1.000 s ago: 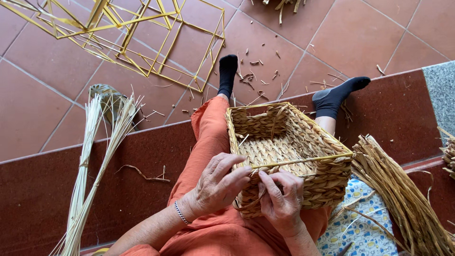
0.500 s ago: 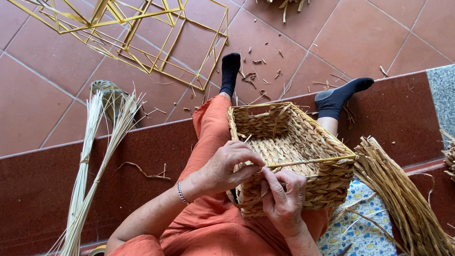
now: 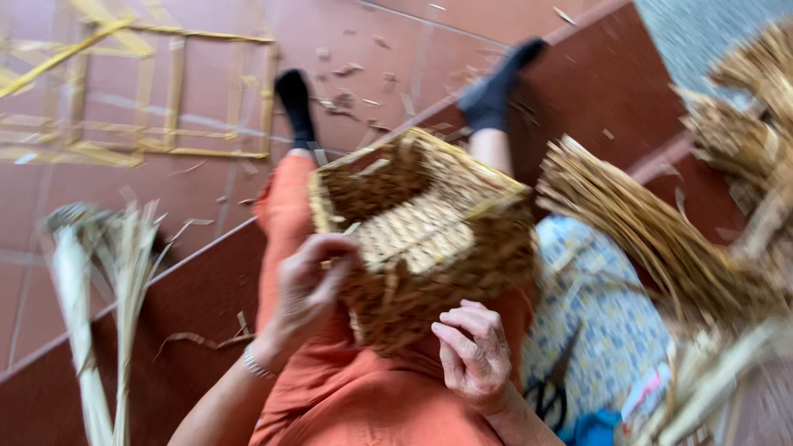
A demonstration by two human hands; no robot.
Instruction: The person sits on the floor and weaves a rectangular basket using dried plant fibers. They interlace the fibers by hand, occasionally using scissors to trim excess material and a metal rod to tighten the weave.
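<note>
A woven straw basket (image 3: 429,231) rests on my lap, over orange trousers (image 3: 347,388), and the whole view is blurred by motion. My left hand (image 3: 310,285) grips the basket's near left rim, fingers curled over the edge. My right hand (image 3: 475,351) sits lower, at the basket's near bottom corner. Its fingers are bent and close to the weave, and the blur hides whether they pinch a strand. A thin bracelet (image 3: 254,363) circles my left wrist. My feet in black socks (image 3: 296,103) stretch out beyond the basket.
A thick bundle of straw (image 3: 652,239) lies to the right over a blue patterned cloth (image 3: 595,314). More straw (image 3: 99,289) lies at the left on the red tile floor. Yellow strip frames (image 3: 124,91) lie at the far left. Straw scraps litter the tiles.
The view has swung and blurred, so the basket looks turned and tilted. My right hand has dropped from the rim to the basket's lower corner. My left hand stays on the rim.
</note>
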